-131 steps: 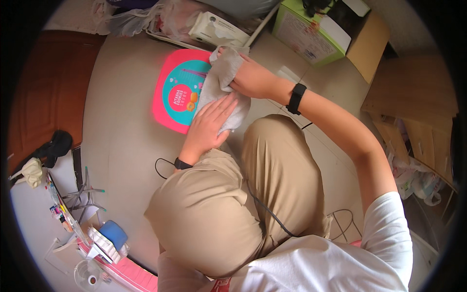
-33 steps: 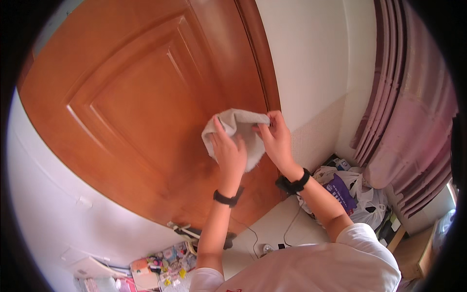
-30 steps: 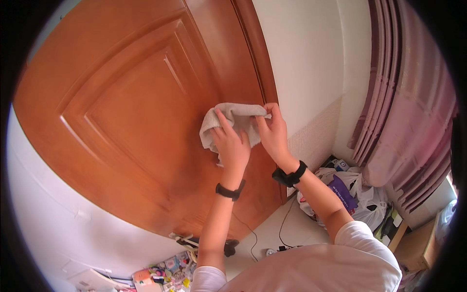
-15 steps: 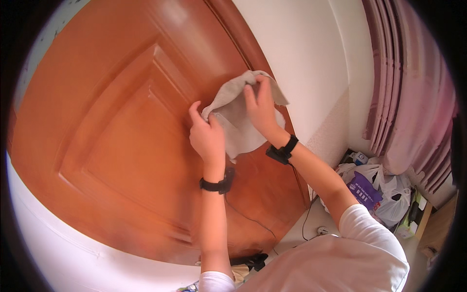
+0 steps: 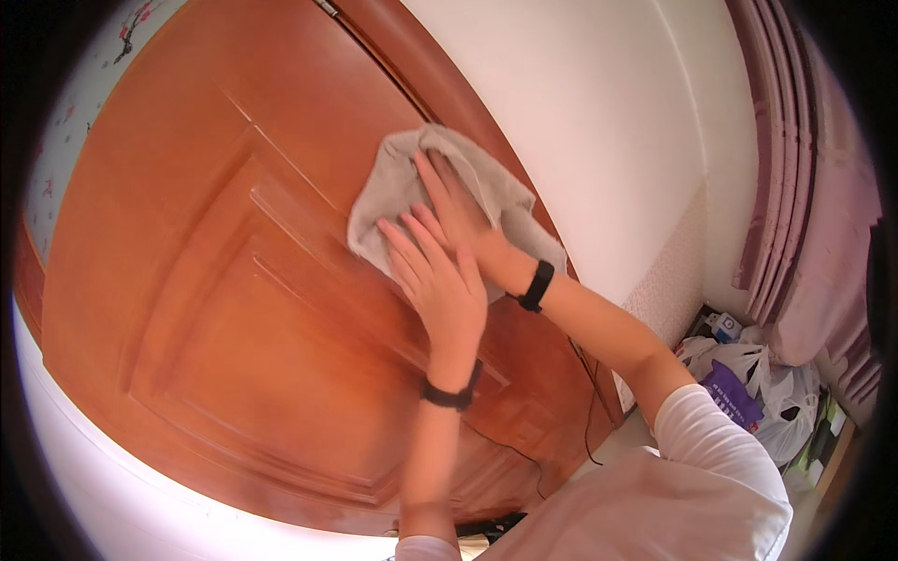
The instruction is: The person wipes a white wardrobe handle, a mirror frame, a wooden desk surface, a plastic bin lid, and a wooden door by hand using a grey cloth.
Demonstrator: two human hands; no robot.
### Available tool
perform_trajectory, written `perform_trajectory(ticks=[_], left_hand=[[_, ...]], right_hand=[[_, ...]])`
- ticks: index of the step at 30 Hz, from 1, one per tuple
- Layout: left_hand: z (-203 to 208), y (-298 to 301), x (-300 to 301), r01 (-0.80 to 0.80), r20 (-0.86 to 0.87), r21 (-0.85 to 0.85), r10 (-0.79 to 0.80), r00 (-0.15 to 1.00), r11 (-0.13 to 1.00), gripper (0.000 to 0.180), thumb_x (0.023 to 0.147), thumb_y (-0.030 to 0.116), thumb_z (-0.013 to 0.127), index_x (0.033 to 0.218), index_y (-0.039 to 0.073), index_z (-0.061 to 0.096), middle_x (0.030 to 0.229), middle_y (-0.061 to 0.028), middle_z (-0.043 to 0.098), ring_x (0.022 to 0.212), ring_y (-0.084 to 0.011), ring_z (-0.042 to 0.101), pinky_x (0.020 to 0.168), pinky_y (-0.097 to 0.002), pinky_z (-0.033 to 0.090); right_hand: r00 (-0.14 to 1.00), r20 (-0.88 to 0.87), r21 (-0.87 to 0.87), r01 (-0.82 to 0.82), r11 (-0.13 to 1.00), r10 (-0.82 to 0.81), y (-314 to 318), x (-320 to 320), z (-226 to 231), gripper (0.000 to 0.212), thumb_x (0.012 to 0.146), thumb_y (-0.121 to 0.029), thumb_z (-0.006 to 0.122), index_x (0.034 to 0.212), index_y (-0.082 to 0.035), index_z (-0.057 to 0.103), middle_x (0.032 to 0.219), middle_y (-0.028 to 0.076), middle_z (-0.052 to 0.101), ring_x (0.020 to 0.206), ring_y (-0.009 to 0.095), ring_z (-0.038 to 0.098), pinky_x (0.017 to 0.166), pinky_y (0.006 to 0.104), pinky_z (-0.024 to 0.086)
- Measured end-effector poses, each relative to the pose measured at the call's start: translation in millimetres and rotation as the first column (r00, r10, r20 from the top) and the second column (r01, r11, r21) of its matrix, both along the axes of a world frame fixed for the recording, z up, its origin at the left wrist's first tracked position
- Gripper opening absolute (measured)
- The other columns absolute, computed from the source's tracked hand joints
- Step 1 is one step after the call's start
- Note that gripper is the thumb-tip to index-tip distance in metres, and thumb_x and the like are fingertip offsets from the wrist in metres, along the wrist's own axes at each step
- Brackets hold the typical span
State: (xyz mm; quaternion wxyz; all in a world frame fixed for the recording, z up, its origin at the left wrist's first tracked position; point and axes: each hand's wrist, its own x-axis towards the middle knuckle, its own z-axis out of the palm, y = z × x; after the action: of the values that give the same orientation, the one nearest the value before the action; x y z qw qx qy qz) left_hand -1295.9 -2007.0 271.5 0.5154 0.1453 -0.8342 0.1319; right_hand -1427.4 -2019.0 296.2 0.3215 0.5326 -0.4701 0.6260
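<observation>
A grey-beige cloth (image 5: 382,187) lies spread against the brown panelled door (image 5: 281,346), close to its hinged edge. My right hand (image 5: 470,224) rests on the middle of the cloth with its fingers stretched toward the top, slightly blurred. Lower and to the left, my left hand (image 5: 440,290) reaches over the cloth's lower part, fingers extended and apart. The two hands are close together, the left overlapping the right near its palm. Part of the cloth is hidden beneath them. Each wrist wears a black band.
The brown door frame (image 5: 468,93) and a white wall (image 5: 580,122) stand to the right. Further right hangs a pinkish-purple curtain (image 5: 814,187), above white plastic bags (image 5: 790,402) and a purple package (image 5: 730,393). A thin black cable (image 5: 510,439) hangs near the lower door.
The cloth, earlier pinched up by its top edge in both hands, is now spread against the door. My hands have flattened over it, and the right has moved left.
</observation>
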Motion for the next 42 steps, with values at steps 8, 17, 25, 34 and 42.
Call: perform_trajectory(ticks=[8,17,25,34,42], left_hand=[[112.8,-26.0,-53.2,-0.12,-0.209,-0.354,0.046,0.977,0.927,0.067,0.108,0.033,0.045,0.156,-0.012,0.03,0.164,-0.0378,0.019,0.151,-0.0485,0.028,0.123,-0.055,0.023],[279.5,-55.5,-85.5,-0.296,-0.428,-0.697,-0.047,0.903,0.653,0.057,0.104,0.033,0.051,0.135,-0.015,0.052,0.141,-0.0409,0.049,0.127,-0.0514,0.05,0.109,-0.0547,0.041],[276.9,-48.7,-100.0,-0.281,-0.389,-0.715,-0.03,0.921,0.64,0.06,0.097,0.032,0.061,0.136,-0.013,0.05,0.14,-0.037,0.051,0.126,-0.0475,0.05,0.108,-0.0539,0.041],[190.9,-18.0,-72.9,-0.207,-0.214,-0.688,0.078,0.974,0.696,0.061,0.099,0.036,0.062,0.139,-0.008,0.051,0.136,-0.0263,0.056,0.116,-0.0412,0.057,0.095,-0.0465,0.05],[158.0,10.6,-34.9,-0.354,-0.126,-0.476,0.336,0.933,0.805,0.055,0.098,0.036,0.065,0.136,-0.003,0.056,0.115,-0.0217,0.059,0.107,-0.0366,0.06,0.082,-0.0427,0.055]], right_hand=[[0.931,-0.169,-0.265,0.274,0.924,-0.325,-1.6,-40.2,124.0,0.067,0.099,-0.029,0.06,0.158,-0.007,0.037,0.152,0.018,0.051,0.139,0.032,0.05,0.11,0.0389,0.045],[0.891,-0.453,-0.325,-0.139,0.935,-0.025,4.3,-72.1,257.9,0.066,0.104,-0.025,0.046,0.162,-0.001,0.024,0.166,0.024,0.03,0.153,0.04,0.03,0.125,0.0443,0.025],[0.753,-0.501,-0.466,0.181,0.866,-0.427,4.5,-100.3,277.2,0.066,0.103,-0.025,0.046,0.16,0.001,0.027,0.165,0.025,0.028,0.154,0.036,0.028,0.126,0.0412,0.025],[0.785,-0.472,-0.468,0.164,0.868,-0.402,36.3,-87.4,188.4,0.066,0.101,-0.03,0.056,0.157,-0.001,0.035,0.156,0.024,0.041,0.146,0.04,0.04,0.121,0.0486,0.032],[0.893,-0.44,-0.28,-0.034,0.959,-0.097,65.5,-95.7,140.1,0.049,0.1,-0.032,0.061,0.146,-0.017,0.057,0.135,0.008,0.066,0.122,0.028,0.064,0.101,0.0382,0.052]])
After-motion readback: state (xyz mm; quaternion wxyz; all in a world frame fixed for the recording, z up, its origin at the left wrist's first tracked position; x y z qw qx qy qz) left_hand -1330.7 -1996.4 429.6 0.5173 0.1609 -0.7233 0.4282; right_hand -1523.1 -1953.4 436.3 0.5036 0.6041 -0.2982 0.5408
